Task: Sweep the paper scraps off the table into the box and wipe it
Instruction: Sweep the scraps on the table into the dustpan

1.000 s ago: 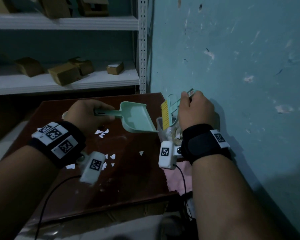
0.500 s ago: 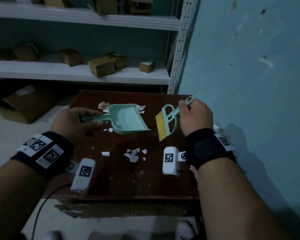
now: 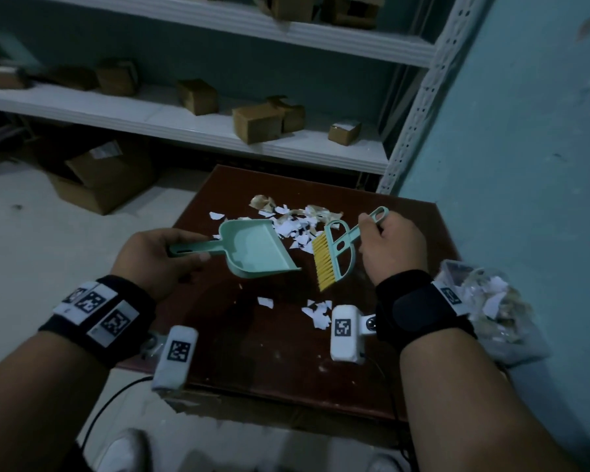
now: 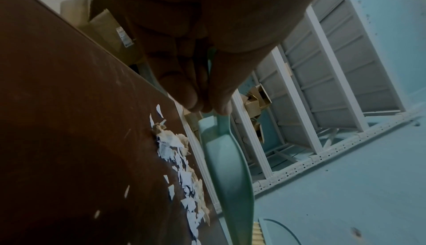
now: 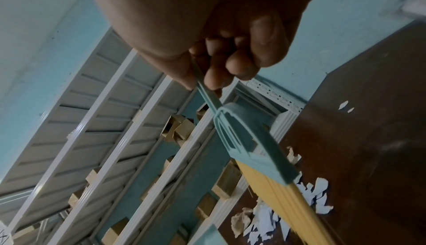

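Note:
My left hand (image 3: 157, 257) grips the handle of a mint-green dustpan (image 3: 258, 248), held above the dark brown table (image 3: 252, 342) with its mouth toward the right. My right hand (image 3: 389, 247) grips the handle of a mint brush with yellow bristles (image 3: 331, 257), bristles pointing down beside the pan. A pile of white and tan paper scraps (image 3: 297, 219) lies at the table's far side, behind both tools. A smaller cluster of scraps (image 3: 315, 311) lies nearer me. In the left wrist view the dustpan (image 4: 228, 172) hangs beside the scraps (image 4: 184, 172). The right wrist view shows the brush (image 5: 260, 157) over scraps (image 5: 311, 194).
A clear box (image 3: 491, 311) holding paper scraps sits at the table's right edge against the teal wall (image 3: 525, 165). White shelving (image 3: 218, 131) with cardboard boxes stands behind the table. A larger cardboard box (image 3: 103, 178) lies on the floor at left.
Both hands have carried the dustpan and brush away from the box at the right and back over the table, toward the far pile of scraps. The view has swung left.

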{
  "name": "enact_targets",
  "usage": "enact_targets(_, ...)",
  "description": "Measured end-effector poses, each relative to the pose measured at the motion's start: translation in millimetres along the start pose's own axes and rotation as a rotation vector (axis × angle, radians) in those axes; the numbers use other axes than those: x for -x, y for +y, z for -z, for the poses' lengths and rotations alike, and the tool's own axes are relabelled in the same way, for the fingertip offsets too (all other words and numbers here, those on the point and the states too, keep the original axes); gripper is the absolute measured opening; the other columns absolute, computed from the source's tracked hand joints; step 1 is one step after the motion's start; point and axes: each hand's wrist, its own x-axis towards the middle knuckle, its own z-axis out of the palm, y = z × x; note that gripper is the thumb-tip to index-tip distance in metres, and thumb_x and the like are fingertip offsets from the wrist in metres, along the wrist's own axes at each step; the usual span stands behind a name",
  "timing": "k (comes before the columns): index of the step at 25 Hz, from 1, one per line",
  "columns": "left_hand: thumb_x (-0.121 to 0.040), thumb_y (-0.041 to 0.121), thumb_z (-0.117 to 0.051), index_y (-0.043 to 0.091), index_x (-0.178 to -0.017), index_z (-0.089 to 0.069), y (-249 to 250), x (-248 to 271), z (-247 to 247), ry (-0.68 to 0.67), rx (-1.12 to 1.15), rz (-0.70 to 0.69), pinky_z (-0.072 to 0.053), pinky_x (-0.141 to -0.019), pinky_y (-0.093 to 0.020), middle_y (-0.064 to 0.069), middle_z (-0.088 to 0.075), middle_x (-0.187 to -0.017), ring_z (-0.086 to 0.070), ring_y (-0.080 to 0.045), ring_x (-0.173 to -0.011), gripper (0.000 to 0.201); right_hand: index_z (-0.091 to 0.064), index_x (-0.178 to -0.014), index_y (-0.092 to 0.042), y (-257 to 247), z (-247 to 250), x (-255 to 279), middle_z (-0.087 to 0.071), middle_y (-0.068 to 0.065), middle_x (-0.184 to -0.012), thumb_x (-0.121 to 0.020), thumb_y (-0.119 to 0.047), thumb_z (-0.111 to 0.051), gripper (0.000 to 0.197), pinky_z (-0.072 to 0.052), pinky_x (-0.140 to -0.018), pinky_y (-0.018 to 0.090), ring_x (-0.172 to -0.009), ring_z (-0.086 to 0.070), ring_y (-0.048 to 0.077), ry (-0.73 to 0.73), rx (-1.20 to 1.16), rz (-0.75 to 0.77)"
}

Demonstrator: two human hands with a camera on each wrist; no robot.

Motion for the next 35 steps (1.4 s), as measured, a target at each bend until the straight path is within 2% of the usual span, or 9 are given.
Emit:
enact_targets(7,-0.082,0.018,-0.085,0.035,-0.094,-0.077,-12,-19,20,-0.02,-0.075,-0.007,-0.058,-0.062,-0.029,0.005,-0.077,-0.075,-0.072,-0.013,-0.055,0.022,-0.07,-0.082,-0.016,-12,-18,-23,-0.073,0.001,-0.078,-0.104,-0.047,-0.051,0.043,-0.058,-0.073,0.04,-0.076,-0.069,0.025,0.011,0.158,0.035)
enact_targets(11,-0.081,0.018,-0.087,0.035,-0.093,-0.076,-15,-35,22,0.003,-0.084,-0.036,-0.054,-0.058,-0.025,0.007,-0.075,-0.071,-0.069,-0.008,-0.051,0.023,-0.063,-0.081,-0.012,-18,-25,-85,-0.061,0.004,-0.073,-0.105,-0.041,-0.053,0.039,-0.045,-0.067,0.033,-0.074,-0.059,0.031,-0.053,0.463,0.092)
enact_targets(14,-0.082,0.02,-0.087,0.031,-0.097,-0.079,-14,-45,23,0.029,-0.073,-0.034,-0.05,-0.054,-0.021,0.008,-0.074,-0.073,-0.069,-0.007,-0.05,0.02,-0.064,-0.089,-0.009,-19,-43,-128,-0.069,0.015,-0.09,-0.106,-0.039,-0.05,0.037,-0.047,-0.071,0.035,-0.082,-0.061,0.034,-0.178,0.706,0.098)
enact_targets(17,-0.082,0.022,-0.086,0.03,-0.098,-0.079,-16,-53,24,0.048,-0.041,-0.001,-0.05,-0.054,-0.023,0.006,-0.075,-0.073,-0.069,-0.011,-0.05,0.019,-0.06,-0.092,-0.012,-13,-70,-149,-0.067,0.015,-0.095,-0.108,-0.038,-0.049,0.033,-0.045,-0.072,0.035,-0.084,-0.059,0.033,-0.268,0.775,0.102)
enact_targets(19,-0.083,0.022,-0.086,0.029,-0.099,-0.078,-18,-57,23,0.08,0.017,0.037,-0.051,-0.054,-0.024,0.004,-0.075,-0.073,-0.07,-0.014,-0.051,0.019,-0.066,-0.099,-0.012,-12,-84,-153,-0.065,0.01,-0.092,-0.108,-0.04,-0.049,0.034,-0.045,-0.072,0.035,-0.081,-0.054,0.03,-0.286,0.774,0.123)
enact_targets(23,-0.085,0.021,-0.084,0.028,-0.101,-0.079,-21,-64,27,0.152,0.113,0.093,-0.052,-0.053,-0.026,0.002,-0.076,-0.073,-0.072,-0.016,-0.054,0.019,-0.071,-0.104,-0.013,-28,-98,-145,-0.07,0.008,-0.094,-0.107,-0.044,-0.052,0.037,-0.055,-0.08,0.039,-0.087,-0.063,0.026,-0.414,0.756,0.232)
enact_targets(27,-0.085,0.02,-0.084,0.026,-0.105,-0.08,-25,-65,33,0.192,0.191,0.127,-0.053,-0.05,-0.023,0.003,-0.077,-0.073,-0.072,-0.013,-0.053,0.022,-0.072,-0.107,-0.018,-43,-88,-108,-0.069,0.001,-0.096,-0.107,-0.048,-0.05,0.037,-0.057,-0.086,0.044,-0.09,-0.064,0.021,-0.55,0.769,0.358)
enact_targets(33,-0.085,0.017,-0.084,0.021,-0.109,-0.079,-30,-61,40,0.198,0.273,0.163,-0.055,-0.049,-0.022,0.0,-0.078,-0.079,-0.073,-0.015,-0.059,0.025,-0.07,-0.124,-0.028,-47,-38,-35,-0.065,-0.01,-0.107,-0.107,-0.044,-0.05,0.03,-0.055,-0.094,0.03,-0.097,-0.06,0.007,-0.742,0.676,0.501)
enact_targets(35,-0.085,0.016,-0.084,0.021,-0.109,-0.079,-31,-60,41,0.199,0.283,0.16,-0.056,-0.049,-0.023,-0.001,-0.078,-0.079,-0.073,-0.016,-0.059,0.025,-0.069,-0.128,-0.028,-51,-25,-31,-0.067,-0.01,-0.109,-0.108,-0.044,-0.05,0.033,-0.054,-0.092,0.028,-0.097,-0.06,0.006,-0.741,0.674,0.544)
